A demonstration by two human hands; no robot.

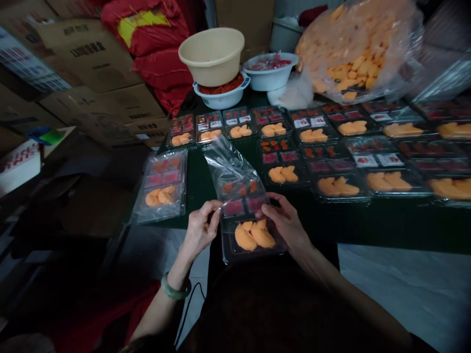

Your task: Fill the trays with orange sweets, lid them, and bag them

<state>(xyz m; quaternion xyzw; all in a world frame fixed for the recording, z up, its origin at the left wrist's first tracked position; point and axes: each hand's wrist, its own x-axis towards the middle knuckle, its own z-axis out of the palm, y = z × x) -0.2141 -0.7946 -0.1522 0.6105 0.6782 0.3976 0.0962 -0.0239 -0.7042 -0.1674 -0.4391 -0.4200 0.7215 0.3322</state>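
My left hand (200, 228) and my right hand (283, 220) grip the edges of a clear plastic bag (230, 164) at the table's near edge. The bag covers the far half of a black plastic tray (250, 240) holding orange pieces and small red items. The tray's near end, with its orange pieces, sticks out of the bag between my hands. A jade bangle (175, 289) circles my left wrist. To the left lies a bagged tray (160, 186). Several unbagged trays (338, 176) stand in rows beyond my right hand.
A large plastic bag of orange pieces (358, 49) lies at the table's far right. Behind the trays stand a beige basin (211, 56) and white bowls (270, 71) holding red food. Cardboard boxes (99, 63) and red sacks (149, 39) are stacked at the back left.
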